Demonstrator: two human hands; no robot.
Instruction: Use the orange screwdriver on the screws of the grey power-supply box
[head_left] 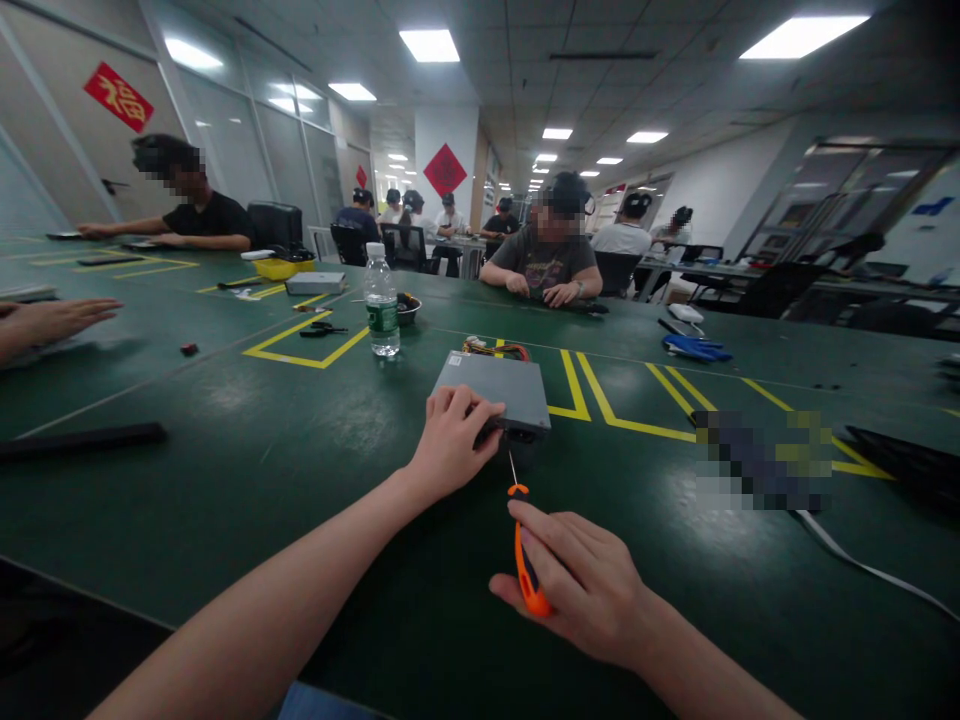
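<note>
A grey metal computer power supply [499, 385] lies on the green table, with a bundle of coloured cables [506, 349] at its far side. My left hand [456, 440] grips its near left part, fingers over the top and thumb near the front face. In my right hand [592, 580] is a screwdriver [531, 575] with an orange and black handle. Its thin shaft points up toward the near face of the power supply, below the dark socket. Whether the tip touches a screw is too small to tell.
A water bottle [382, 305] stands beyond my left hand, before a small bowl [407, 308]. Blue gloves [696, 347] lie at the right, and a black bar [82, 441] at the left. Another person's hands [56, 325] rest at the left edge; a co-worker [547, 250] sits opposite.
</note>
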